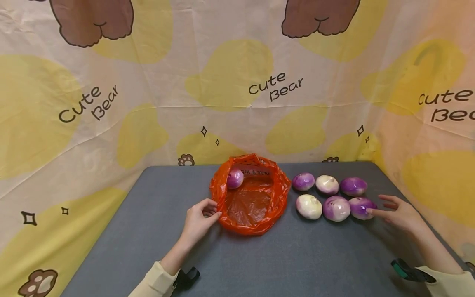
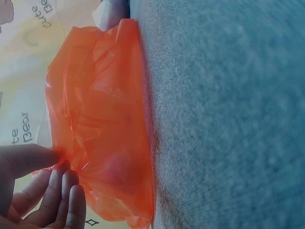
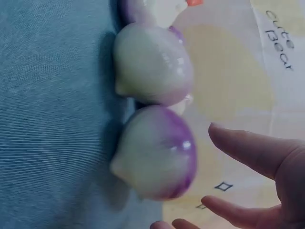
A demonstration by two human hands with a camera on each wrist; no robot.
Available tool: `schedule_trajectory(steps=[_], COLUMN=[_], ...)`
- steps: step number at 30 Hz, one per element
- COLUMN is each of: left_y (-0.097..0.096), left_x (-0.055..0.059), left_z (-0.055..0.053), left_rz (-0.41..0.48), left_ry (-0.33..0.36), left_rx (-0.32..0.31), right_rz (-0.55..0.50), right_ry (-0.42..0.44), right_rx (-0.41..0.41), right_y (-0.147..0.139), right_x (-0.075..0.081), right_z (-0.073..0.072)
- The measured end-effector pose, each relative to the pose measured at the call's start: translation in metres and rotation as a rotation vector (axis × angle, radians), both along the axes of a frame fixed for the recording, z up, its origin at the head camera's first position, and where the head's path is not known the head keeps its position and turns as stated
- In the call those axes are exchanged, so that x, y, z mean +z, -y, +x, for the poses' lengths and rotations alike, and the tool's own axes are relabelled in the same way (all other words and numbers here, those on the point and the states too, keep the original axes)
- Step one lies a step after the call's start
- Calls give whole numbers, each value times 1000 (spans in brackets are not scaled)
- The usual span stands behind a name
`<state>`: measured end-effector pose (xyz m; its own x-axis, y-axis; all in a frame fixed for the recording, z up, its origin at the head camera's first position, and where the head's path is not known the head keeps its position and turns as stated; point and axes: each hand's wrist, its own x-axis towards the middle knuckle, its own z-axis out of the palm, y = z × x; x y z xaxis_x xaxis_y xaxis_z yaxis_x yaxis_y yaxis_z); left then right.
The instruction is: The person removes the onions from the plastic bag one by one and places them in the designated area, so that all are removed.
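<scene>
A red plastic bag (image 1: 280, 206) stands on the table with its mouth spread wide. Inside it, against the left wall, lies a purple onion (image 1: 235, 178). My left hand (image 1: 201, 218) pinches the bag's left rim between thumb and fingers, as the left wrist view also shows. To the right of the bag, glossy purple-and-white onions sit in two rows of three. Around the front row's right-hand onion (image 1: 360, 208) my right hand (image 1: 400, 214) is spread, thumb and fingers apart. The right wrist view shows a gap between that hand and the nearest onion (image 3: 157, 152).
The front row also has a pale onion (image 1: 309, 206) and a purple-white onion (image 1: 336, 208). Behind them are a purple onion (image 1: 303, 181), a white onion (image 1: 327, 185) and a darker onion (image 1: 353, 186). Patterned cloth (image 1: 230, 82) hangs behind the grey table (image 1: 259, 264).
</scene>
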<state>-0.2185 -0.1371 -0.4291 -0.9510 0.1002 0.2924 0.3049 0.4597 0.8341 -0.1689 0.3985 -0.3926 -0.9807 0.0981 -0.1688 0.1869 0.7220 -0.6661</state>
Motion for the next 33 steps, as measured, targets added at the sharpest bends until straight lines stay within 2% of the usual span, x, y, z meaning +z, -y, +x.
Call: schedule_trajectory(steps=[6,14,21,33], left_y=[2,4,4,3], left_x=[-1,0,0,-1], left_z=[2,4,3,3], left_rz=[0,-10,-7,9], left_ry=[-1,7,-11,-15], left_rx=[6,1,0,0], right_rz=[37,55,52,-7], right_ry=[-65,-170,-219,-251], right_rx=[17,57,102,176], right_y=[7,40,70,115], right_x=[14,35,48,55], right_z=[2,-2,-18,-45])
